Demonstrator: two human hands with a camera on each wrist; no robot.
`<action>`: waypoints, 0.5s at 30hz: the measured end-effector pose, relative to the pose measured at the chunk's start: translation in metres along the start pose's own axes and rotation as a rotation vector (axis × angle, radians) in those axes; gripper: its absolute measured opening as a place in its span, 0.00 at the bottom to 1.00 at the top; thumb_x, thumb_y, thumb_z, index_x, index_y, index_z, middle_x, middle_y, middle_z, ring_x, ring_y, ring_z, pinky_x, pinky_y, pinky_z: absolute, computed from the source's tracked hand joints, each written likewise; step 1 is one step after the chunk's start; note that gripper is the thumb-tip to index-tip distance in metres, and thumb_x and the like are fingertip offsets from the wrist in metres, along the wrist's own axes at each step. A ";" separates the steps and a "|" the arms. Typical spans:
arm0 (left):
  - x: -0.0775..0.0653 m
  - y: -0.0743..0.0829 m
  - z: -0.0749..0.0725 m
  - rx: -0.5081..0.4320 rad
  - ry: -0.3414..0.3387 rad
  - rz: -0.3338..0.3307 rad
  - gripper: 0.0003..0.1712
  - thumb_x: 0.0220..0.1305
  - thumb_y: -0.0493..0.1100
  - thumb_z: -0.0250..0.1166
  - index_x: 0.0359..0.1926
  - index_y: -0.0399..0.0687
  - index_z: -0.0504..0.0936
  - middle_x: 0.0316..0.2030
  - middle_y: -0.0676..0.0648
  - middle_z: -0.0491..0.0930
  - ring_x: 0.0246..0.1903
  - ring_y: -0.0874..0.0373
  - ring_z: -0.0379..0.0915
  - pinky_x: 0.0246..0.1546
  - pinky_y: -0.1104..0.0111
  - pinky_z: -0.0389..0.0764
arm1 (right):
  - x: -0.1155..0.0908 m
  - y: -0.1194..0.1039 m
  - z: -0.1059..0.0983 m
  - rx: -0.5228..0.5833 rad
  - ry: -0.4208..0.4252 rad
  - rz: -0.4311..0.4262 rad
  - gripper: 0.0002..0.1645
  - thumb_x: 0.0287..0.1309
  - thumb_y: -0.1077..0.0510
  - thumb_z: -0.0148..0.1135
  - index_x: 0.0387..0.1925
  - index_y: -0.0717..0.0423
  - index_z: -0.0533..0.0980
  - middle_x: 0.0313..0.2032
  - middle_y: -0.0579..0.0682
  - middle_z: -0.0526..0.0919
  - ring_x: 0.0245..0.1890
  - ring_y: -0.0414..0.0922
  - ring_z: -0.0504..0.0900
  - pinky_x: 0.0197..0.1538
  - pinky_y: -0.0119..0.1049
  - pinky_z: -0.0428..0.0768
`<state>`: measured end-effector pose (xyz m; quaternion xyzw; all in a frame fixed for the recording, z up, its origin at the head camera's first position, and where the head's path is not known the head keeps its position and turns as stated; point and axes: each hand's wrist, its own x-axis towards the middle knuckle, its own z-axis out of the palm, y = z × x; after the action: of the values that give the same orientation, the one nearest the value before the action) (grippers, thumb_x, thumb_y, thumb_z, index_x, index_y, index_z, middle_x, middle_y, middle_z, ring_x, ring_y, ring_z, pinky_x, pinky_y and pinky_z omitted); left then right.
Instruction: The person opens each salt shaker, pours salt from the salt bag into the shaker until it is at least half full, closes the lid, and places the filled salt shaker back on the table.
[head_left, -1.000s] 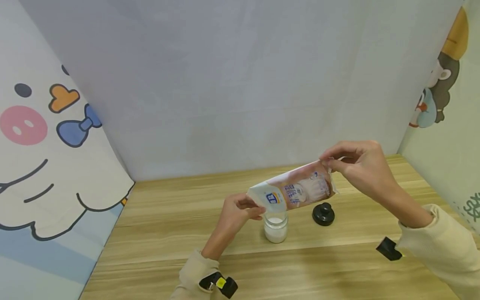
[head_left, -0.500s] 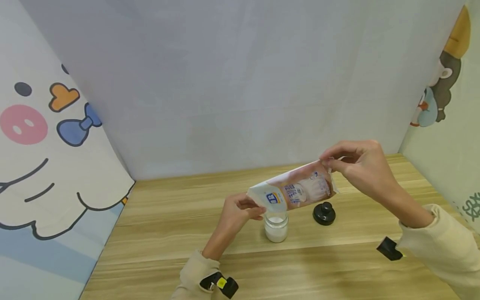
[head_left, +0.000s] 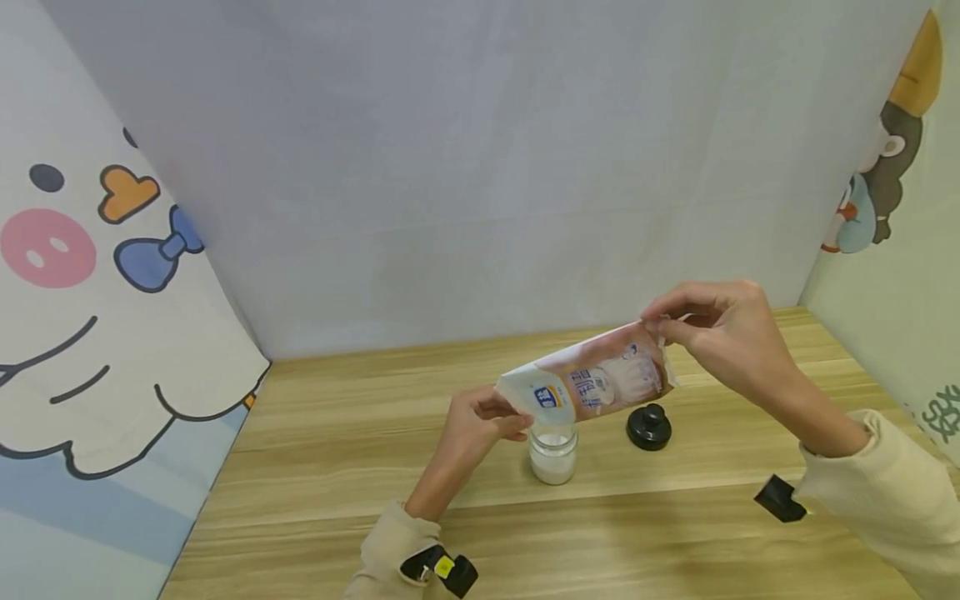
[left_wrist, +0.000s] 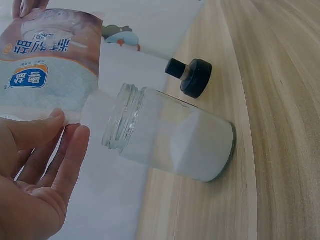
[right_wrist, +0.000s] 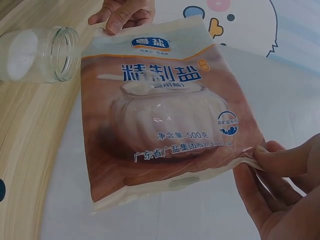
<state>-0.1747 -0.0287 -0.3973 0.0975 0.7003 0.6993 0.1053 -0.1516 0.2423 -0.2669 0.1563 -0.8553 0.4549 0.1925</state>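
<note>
Head view, lower right of centre: a salt bag [head_left: 588, 377] is slanting over a glass jar [head_left: 553, 460], long axis rising rightward; the left hand [head_left: 478, 429], nearer the jar, is pinching its low end, the right hand [head_left: 726, 337] its high end.

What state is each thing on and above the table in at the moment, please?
Salt bag: tilted, lower end by the jar's mouth
Jar: upright, uncovered, partly filled with white contents
Black lid: off the jar, knob up on the table
Left hand: pinching the bag's lower end
Right hand: pinching its higher end
</note>
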 end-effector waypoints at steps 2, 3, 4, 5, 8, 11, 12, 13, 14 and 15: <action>0.000 0.000 0.000 0.000 0.002 -0.008 0.13 0.50 0.30 0.70 0.40 0.34 0.83 0.32 0.40 0.84 0.31 0.52 0.82 0.34 0.60 0.86 | 0.000 0.000 0.000 0.002 -0.001 0.005 0.05 0.51 0.70 0.66 0.28 0.59 0.84 0.28 0.54 0.85 0.23 0.40 0.84 0.29 0.24 0.81; 0.000 0.000 0.000 0.000 0.003 -0.009 0.13 0.50 0.30 0.70 0.40 0.34 0.83 0.32 0.40 0.84 0.31 0.52 0.82 0.34 0.60 0.86 | 0.000 0.000 0.000 0.003 -0.001 0.006 0.05 0.51 0.70 0.66 0.28 0.59 0.84 0.28 0.54 0.85 0.23 0.40 0.84 0.29 0.24 0.81; 0.000 -0.001 0.000 -0.003 0.003 -0.007 0.13 0.50 0.30 0.70 0.40 0.33 0.83 0.32 0.40 0.84 0.31 0.51 0.82 0.35 0.60 0.86 | 0.000 0.000 0.000 0.004 -0.002 0.006 0.05 0.51 0.70 0.66 0.28 0.59 0.84 0.28 0.54 0.85 0.23 0.40 0.84 0.29 0.24 0.81; 0.000 -0.001 0.000 -0.004 0.004 -0.008 0.13 0.50 0.30 0.70 0.40 0.33 0.83 0.32 0.40 0.84 0.31 0.51 0.82 0.35 0.59 0.86 | 0.000 0.000 0.001 0.002 -0.002 0.003 0.05 0.51 0.70 0.66 0.28 0.59 0.84 0.28 0.54 0.85 0.23 0.40 0.84 0.29 0.24 0.81; 0.000 -0.002 0.000 -0.009 0.006 -0.005 0.14 0.50 0.30 0.70 0.40 0.32 0.82 0.32 0.39 0.84 0.31 0.51 0.82 0.35 0.58 0.85 | 0.000 0.000 0.001 0.002 -0.005 -0.003 0.05 0.52 0.70 0.66 0.29 0.59 0.84 0.29 0.54 0.85 0.23 0.40 0.83 0.29 0.24 0.81; 0.001 -0.003 0.000 -0.011 0.005 -0.015 0.14 0.50 0.30 0.69 0.41 0.33 0.82 0.33 0.40 0.84 0.31 0.51 0.82 0.37 0.55 0.85 | 0.001 0.001 0.001 0.006 -0.006 -0.003 0.05 0.52 0.70 0.66 0.29 0.59 0.84 0.28 0.54 0.85 0.23 0.40 0.83 0.30 0.24 0.81; 0.001 -0.003 0.000 -0.011 0.003 -0.018 0.14 0.51 0.30 0.69 0.41 0.33 0.82 0.33 0.40 0.84 0.32 0.51 0.82 0.37 0.55 0.85 | 0.001 0.001 0.001 0.008 -0.006 -0.002 0.05 0.51 0.71 0.66 0.28 0.60 0.84 0.28 0.54 0.85 0.23 0.41 0.83 0.30 0.24 0.81; 0.001 -0.003 0.000 -0.011 0.003 -0.023 0.14 0.51 0.30 0.69 0.41 0.33 0.83 0.33 0.40 0.84 0.32 0.51 0.82 0.38 0.55 0.85 | 0.001 0.001 0.001 0.011 -0.006 0.000 0.05 0.51 0.71 0.66 0.28 0.60 0.84 0.28 0.53 0.85 0.23 0.41 0.83 0.30 0.24 0.81; 0.000 -0.003 0.000 -0.009 0.001 -0.026 0.14 0.51 0.30 0.69 0.41 0.34 0.83 0.33 0.40 0.84 0.32 0.51 0.82 0.38 0.56 0.85 | 0.001 0.001 0.001 0.012 -0.007 0.001 0.05 0.51 0.71 0.66 0.28 0.60 0.84 0.28 0.53 0.85 0.22 0.41 0.83 0.30 0.24 0.81; 0.000 -0.003 0.001 -0.009 0.000 -0.028 0.14 0.51 0.30 0.69 0.41 0.34 0.83 0.33 0.40 0.84 0.32 0.51 0.82 0.37 0.56 0.85 | 0.001 0.001 0.001 0.013 -0.008 0.003 0.05 0.51 0.71 0.66 0.28 0.60 0.84 0.28 0.53 0.85 0.22 0.41 0.83 0.30 0.24 0.81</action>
<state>-0.1748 -0.0282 -0.4002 0.0874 0.6985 0.7008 0.1154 -0.1534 0.2416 -0.2679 0.1582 -0.8532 0.4603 0.1875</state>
